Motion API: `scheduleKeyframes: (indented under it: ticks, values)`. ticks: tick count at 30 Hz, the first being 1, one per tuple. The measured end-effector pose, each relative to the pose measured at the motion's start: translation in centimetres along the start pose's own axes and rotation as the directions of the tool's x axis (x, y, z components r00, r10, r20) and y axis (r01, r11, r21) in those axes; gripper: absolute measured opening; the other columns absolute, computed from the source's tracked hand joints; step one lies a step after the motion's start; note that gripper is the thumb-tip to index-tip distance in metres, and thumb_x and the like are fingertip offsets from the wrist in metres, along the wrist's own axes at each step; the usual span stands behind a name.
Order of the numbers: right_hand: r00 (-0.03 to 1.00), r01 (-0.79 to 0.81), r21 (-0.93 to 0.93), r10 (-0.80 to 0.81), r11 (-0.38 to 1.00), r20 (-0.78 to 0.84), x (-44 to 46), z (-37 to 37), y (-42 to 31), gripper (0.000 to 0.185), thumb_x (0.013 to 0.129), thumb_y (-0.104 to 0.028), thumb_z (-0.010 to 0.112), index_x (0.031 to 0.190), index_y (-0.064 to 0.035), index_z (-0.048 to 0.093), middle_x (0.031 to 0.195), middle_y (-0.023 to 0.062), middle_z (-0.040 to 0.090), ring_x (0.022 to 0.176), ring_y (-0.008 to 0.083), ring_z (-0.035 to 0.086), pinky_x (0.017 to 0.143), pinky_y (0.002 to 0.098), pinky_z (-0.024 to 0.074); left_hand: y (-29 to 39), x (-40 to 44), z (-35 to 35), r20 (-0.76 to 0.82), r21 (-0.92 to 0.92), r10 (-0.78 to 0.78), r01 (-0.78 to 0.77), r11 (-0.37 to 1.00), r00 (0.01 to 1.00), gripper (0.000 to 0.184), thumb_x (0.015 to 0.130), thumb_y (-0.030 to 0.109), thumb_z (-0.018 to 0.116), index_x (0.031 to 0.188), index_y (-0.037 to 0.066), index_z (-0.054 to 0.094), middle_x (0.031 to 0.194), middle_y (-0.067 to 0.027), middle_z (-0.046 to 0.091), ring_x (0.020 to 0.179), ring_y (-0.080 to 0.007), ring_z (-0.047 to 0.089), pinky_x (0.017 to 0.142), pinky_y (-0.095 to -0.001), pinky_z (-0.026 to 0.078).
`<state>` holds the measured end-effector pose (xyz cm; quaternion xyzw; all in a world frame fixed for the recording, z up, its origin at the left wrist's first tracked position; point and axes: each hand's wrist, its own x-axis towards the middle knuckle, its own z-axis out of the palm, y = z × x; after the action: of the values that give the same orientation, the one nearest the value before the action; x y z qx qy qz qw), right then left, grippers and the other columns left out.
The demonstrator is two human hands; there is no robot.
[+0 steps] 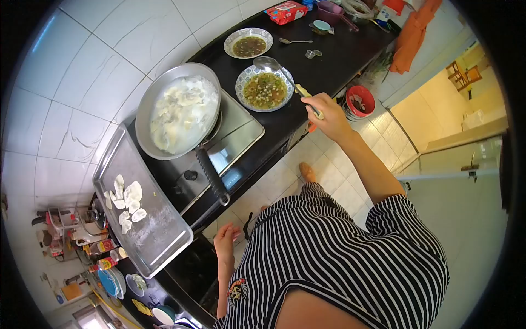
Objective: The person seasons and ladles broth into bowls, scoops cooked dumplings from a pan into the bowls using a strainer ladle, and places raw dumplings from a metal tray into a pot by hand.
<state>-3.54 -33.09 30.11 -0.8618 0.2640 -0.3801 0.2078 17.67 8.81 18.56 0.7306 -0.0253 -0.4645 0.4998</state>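
Note:
My right hand is closed around the handle of a metal ladle. The ladle's head hangs over the rim of a patterned bowl of broth with chopped greens. My left hand hangs low by the counter's front edge, fingers apart and holding nothing. On the stove a wide pan holds dumplings in whitish, foamy water, and its black handle points toward me. Several uncooked dumplings lie on a floured metal tray left of the pan.
Behind the patterned bowl stands a second bowl of dark broth. A spoon, small plastic cups and a red wipes pack lie farther along the black counter. A red bin stands on the floor; bottles are at lower left.

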Motion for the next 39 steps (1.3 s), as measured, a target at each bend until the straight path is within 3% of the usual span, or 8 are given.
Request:
scheduleKeyframes:
  ticks: [12,16,19,20,22,33,35,39]
  values:
    - [0.999,0.005,0.203,-0.015,0.979,0.047,3.9,-4.4,7.3,0.022,0.083,-0.005,0.068,0.104,-0.0036,0.063,0.081,0.0087,0.066,0.066,0.0218,0.064,0.061,0.0314,0.0496,-19.2,3.3,6.8,-0.151,0.136,-0.488,0.507,0.851,0.860,0.032,0.097,0.025,0.052,0.114,0.001,0.063,0.083,-0.0071,0.069,0.070,-0.0128,0.064,0.060,-0.0271,0.048]
    - [0.827,-0.547,0.535,0.514,0.644,0.228,4.7,-5.8,7.1,0.016,0.092,-0.014,0.061,0.102,-0.0015,0.062,0.069,0.0019,0.063,0.055,0.0082,0.059,0.047,0.0217,0.0435,-21.2,-0.3,10.2,-0.156,0.119,-0.434,0.453,0.884,0.887,0.033,0.096,0.028,0.052,0.113,0.002,0.064,0.089,-0.0073,0.068,0.074,-0.0130,0.063,0.059,-0.0289,0.047]
    - [0.718,-0.639,0.622,0.640,0.452,0.273,5.7,-5.7,7.6,0.018,0.095,-0.017,0.059,0.103,-0.0024,0.062,0.067,0.0034,0.062,0.049,0.0084,0.056,0.044,0.0210,0.0436,-21.8,0.0,10.6,0.001,0.192,-0.419,0.411,0.891,0.908,0.036,0.096,0.026,0.053,0.120,0.002,0.062,0.093,-0.0088,0.069,0.078,-0.0131,0.065,0.061,-0.0283,0.047]
    - [0.696,-0.657,0.618,0.664,0.432,0.275,6.0,-5.6,7.6,0.020,0.096,-0.019,0.058,0.104,-0.0017,0.062,0.067,0.0042,0.062,0.048,0.0082,0.056,0.044,0.0210,0.0443,-22.2,-0.2,10.8,-0.010,0.556,-0.090,0.080,0.827,0.996,0.037,0.095,0.023,0.053,0.124,0.001,0.059,0.097,-0.0101,0.070,0.080,-0.0132,0.065,0.064,-0.0284,0.048]
    - [0.700,-0.647,0.634,0.660,0.424,0.273,5.9,-5.3,7.3,0.020,0.096,-0.019,0.058,0.104,-0.0016,0.062,0.067,0.0045,0.062,0.048,0.0084,0.056,0.044,0.0209,0.0442,-20.7,0.2,11.0,-0.048,0.431,-0.201,0.202,0.879,0.978,0.036,0.095,0.022,0.053,0.124,0.002,0.060,0.099,-0.0106,0.070,0.082,-0.0141,0.066,0.066,-0.0290,0.048]
    - [0.880,-0.472,0.522,0.417,0.710,0.228,4.4,-4.1,8.1,0.023,0.087,-0.004,0.063,0.110,-0.0026,0.064,0.084,0.0071,0.065,0.062,0.0122,0.061,0.056,0.0244,0.0506,-16.9,6.5,10.3,-0.207,0.113,-0.203,0.229,0.967,0.957,0.034,0.090,0.014,0.054,0.120,0.000,0.061,0.097,-0.0130,0.070,0.084,-0.0175,0.067,0.071,-0.0289,0.052]
    - [0.987,0.089,0.306,-0.125,0.948,0.100,4.9,-4.0,9.4,0.027,0.081,0.002,0.066,0.108,-0.0024,0.065,0.088,0.0107,0.065,0.071,0.0188,0.063,0.061,0.0290,0.0510,-21.4,7.9,10.0,-0.218,0.010,-0.150,0.156,0.988,0.964,0.033,0.090,0.015,0.053,0.118,0.000,0.062,0.096,-0.0124,0.070,0.083,-0.0174,0.068,0.069,-0.0281,0.052]
    - [0.957,0.199,0.241,-0.241,0.950,0.162,5.7,-4.6,10.0,0.033,0.074,0.005,0.067,0.106,-0.0056,0.066,0.089,0.0115,0.063,0.075,0.0243,0.062,0.064,0.0317,0.0505,-18.6,5.6,12.9,-0.156,0.090,-0.307,0.323,0.942,0.939,0.032,0.092,0.018,0.056,0.120,0.003,0.062,0.098,-0.0108,0.071,0.083,-0.0168,0.068,0.068,-0.0282,0.051]
